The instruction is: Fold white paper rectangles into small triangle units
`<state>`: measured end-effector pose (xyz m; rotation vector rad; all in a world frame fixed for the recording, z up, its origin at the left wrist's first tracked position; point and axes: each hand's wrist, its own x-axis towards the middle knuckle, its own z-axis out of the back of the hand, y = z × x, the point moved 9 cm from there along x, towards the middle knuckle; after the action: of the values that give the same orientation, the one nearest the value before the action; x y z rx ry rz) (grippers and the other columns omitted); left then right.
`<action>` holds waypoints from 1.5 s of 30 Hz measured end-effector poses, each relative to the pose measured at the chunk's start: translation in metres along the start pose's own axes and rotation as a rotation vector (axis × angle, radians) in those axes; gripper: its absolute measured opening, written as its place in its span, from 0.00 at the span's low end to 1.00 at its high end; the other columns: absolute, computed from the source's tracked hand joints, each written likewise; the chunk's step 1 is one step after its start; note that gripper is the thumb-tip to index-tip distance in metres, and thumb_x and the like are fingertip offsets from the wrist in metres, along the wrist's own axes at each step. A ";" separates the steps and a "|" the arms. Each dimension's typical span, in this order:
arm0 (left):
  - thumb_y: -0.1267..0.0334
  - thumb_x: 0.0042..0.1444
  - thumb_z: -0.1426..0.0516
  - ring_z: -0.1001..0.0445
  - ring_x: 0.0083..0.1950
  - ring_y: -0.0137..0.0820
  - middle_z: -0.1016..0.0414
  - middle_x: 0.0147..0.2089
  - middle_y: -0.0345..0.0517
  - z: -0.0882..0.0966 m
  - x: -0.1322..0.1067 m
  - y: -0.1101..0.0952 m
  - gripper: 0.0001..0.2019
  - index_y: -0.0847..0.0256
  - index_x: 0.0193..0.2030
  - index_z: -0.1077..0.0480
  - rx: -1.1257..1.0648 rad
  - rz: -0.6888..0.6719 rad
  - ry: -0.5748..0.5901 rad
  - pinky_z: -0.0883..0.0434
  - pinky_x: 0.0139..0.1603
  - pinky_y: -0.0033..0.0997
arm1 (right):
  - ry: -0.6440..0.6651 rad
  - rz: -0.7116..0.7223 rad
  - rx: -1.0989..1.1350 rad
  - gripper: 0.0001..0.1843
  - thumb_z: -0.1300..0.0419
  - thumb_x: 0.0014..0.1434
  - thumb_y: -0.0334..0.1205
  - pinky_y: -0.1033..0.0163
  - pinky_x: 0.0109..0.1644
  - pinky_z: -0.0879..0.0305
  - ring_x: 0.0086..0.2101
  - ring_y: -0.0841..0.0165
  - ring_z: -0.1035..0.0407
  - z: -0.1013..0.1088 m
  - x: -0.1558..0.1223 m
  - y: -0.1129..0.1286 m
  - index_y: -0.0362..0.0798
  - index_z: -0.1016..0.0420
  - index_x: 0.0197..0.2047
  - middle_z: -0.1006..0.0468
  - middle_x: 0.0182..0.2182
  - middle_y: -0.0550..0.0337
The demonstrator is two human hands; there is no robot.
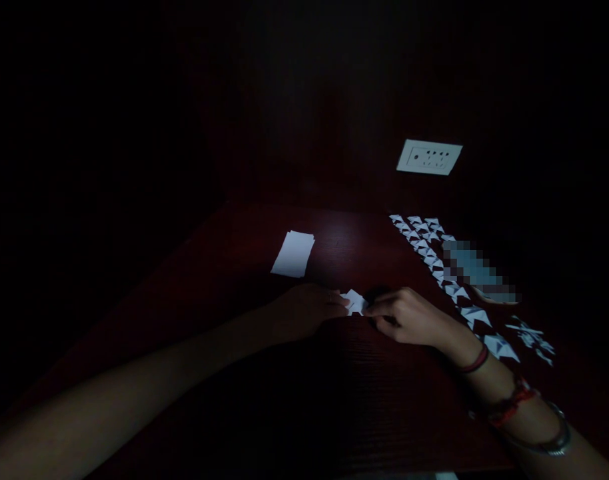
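From the head camera, the scene was very dark, with only the middle of a dark red-brown table (234,253) catching any light. Both forearms reached in from the bottom edge and met near the centre of the table.

The left hand (309,310) lay low over the table with its fingers drawn together, the tips closed on the left edge of a small white folded paper piece (354,302). The right hand (409,317) came in from the other side, its fingers curled and its fingertips pinching the right edge of the same piece. The paper piece sat between the two hands, at or just above the table top; the dim light did not show which.

The right wrist carried a red thread band (477,361), and further up the arm was a metal bangle (554,443).

Beyond the left hand, well apart from it, a small stack of white paper sheets (293,254) lay flat on the table. To the right of the right hand, a long row of folded paper triangles (424,243) ran diagonally from the far side towards the near right. A few more folded bits (532,335) lay in a loose cluster just past the row's near end. A pixelated patch (477,270) covered something beside the row. On the wall behind, a white socket plate (429,157) was visible.
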<state>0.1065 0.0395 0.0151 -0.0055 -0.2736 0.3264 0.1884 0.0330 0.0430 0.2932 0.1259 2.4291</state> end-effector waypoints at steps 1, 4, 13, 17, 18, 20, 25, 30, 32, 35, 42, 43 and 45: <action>0.69 0.56 0.52 0.41 0.56 0.33 0.37 0.54 0.39 0.000 0.000 -0.001 0.15 0.56 0.50 0.39 -0.002 -0.002 0.000 0.41 0.52 0.34 | 0.002 0.000 0.010 0.12 0.50 0.51 0.29 0.68 0.35 0.39 0.30 0.71 0.31 0.000 0.000 0.000 0.45 0.25 0.29 0.25 0.30 0.58; 0.70 0.56 0.52 0.41 0.56 0.33 0.37 0.54 0.39 0.002 0.001 -0.003 0.15 0.56 0.50 0.39 -0.014 0.004 0.012 0.41 0.53 0.34 | 0.014 -0.001 0.045 0.12 0.50 0.50 0.28 0.68 0.35 0.39 0.31 0.71 0.31 0.000 0.001 0.001 0.44 0.25 0.30 0.25 0.30 0.57; 0.70 0.55 0.51 0.41 0.55 0.33 0.36 0.52 0.41 0.002 0.000 -0.002 0.16 0.56 0.50 0.39 -0.006 0.012 -0.023 0.41 0.53 0.34 | 0.007 -0.035 0.073 0.13 0.50 0.49 0.29 0.68 0.36 0.39 0.31 0.71 0.32 -0.001 -0.002 -0.005 0.46 0.25 0.31 0.25 0.31 0.58; 0.71 0.56 0.51 0.42 0.56 0.32 0.36 0.53 0.41 0.001 -0.002 -0.002 0.16 0.56 0.51 0.39 -0.006 0.013 -0.037 0.43 0.54 0.33 | -0.016 -0.081 0.056 0.13 0.50 0.49 0.28 0.68 0.34 0.40 0.29 0.72 0.34 0.000 -0.006 -0.013 0.45 0.26 0.34 0.27 0.29 0.59; 0.71 0.56 0.51 0.42 0.56 0.32 0.36 0.53 0.41 0.001 -0.002 -0.002 0.16 0.56 0.51 0.39 -0.004 0.015 -0.031 0.43 0.54 0.34 | -0.033 -0.089 0.056 0.13 0.50 0.50 0.28 0.68 0.34 0.41 0.28 0.73 0.34 0.002 -0.006 -0.014 0.45 0.26 0.35 0.27 0.29 0.59; 0.71 0.56 0.51 0.43 0.57 0.33 0.37 0.54 0.41 0.000 -0.002 -0.002 0.16 0.56 0.51 0.40 0.005 0.019 -0.010 0.42 0.54 0.35 | -0.058 -0.090 0.059 0.15 0.51 0.50 0.29 0.68 0.33 0.41 0.27 0.74 0.35 0.004 -0.006 -0.014 0.45 0.28 0.40 0.28 0.29 0.59; 0.71 0.56 0.52 0.44 0.57 0.35 0.39 0.55 0.42 -0.001 -0.003 -0.003 0.16 0.57 0.52 0.41 0.010 0.019 0.000 0.42 0.53 0.37 | 0.029 -0.038 0.059 0.18 0.51 0.52 0.29 0.69 0.30 0.42 0.25 0.74 0.37 -0.006 -0.002 -0.008 0.48 0.30 0.45 0.30 0.27 0.60; 0.70 0.56 0.51 0.44 0.57 0.34 0.38 0.54 0.43 0.000 -0.003 -0.005 0.16 0.58 0.52 0.41 -0.003 0.012 -0.011 0.42 0.53 0.37 | 0.034 -0.024 0.091 0.16 0.51 0.52 0.28 0.69 0.34 0.41 0.28 0.73 0.35 -0.005 -0.004 -0.008 0.48 0.27 0.40 0.29 0.29 0.59; 0.69 0.56 0.51 0.44 0.57 0.34 0.38 0.53 0.42 0.000 -0.003 -0.004 0.16 0.58 0.52 0.41 -0.011 0.025 -0.022 0.43 0.54 0.37 | 0.022 -0.043 0.099 0.15 0.51 0.51 0.28 0.68 0.34 0.40 0.28 0.73 0.34 -0.004 -0.005 -0.012 0.47 0.27 0.39 0.29 0.29 0.59; 0.69 0.56 0.51 0.45 0.57 0.33 0.37 0.53 0.42 0.002 -0.005 -0.004 0.15 0.57 0.51 0.41 -0.019 0.040 -0.074 0.43 0.54 0.37 | -0.029 -0.092 0.085 0.15 0.51 0.52 0.29 0.68 0.33 0.40 0.28 0.73 0.34 0.001 -0.006 -0.020 0.47 0.27 0.40 0.28 0.30 0.59; 0.69 0.57 0.52 0.41 0.55 0.33 0.39 0.54 0.45 -0.002 -0.004 -0.003 0.15 0.57 0.51 0.41 -0.019 0.078 -0.075 0.42 0.52 0.38 | -0.178 -0.192 0.185 0.14 0.52 0.55 0.31 0.66 0.40 0.38 0.34 0.71 0.33 0.010 -0.003 -0.033 0.47 0.30 0.43 0.27 0.35 0.58; 0.69 0.57 0.53 0.41 0.54 0.33 0.39 0.54 0.45 -0.002 -0.003 -0.003 0.14 0.58 0.51 0.41 -0.023 0.082 -0.067 0.42 0.52 0.38 | -0.170 -0.201 0.197 0.14 0.52 0.55 0.31 0.66 0.39 0.38 0.34 0.71 0.33 0.009 -0.002 -0.033 0.47 0.30 0.43 0.27 0.34 0.58; 0.69 0.58 0.53 0.41 0.54 0.33 0.38 0.53 0.46 -0.001 -0.002 -0.004 0.15 0.58 0.52 0.42 -0.026 0.085 -0.056 0.42 0.51 0.37 | -0.137 -0.208 0.217 0.14 0.50 0.55 0.32 0.66 0.37 0.38 0.32 0.72 0.34 0.005 -0.001 -0.034 0.47 0.30 0.44 0.28 0.32 0.59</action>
<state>0.1062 0.0350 0.0137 -0.0338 -0.3335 0.4081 0.2111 0.0585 0.0424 0.5171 0.3429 2.1840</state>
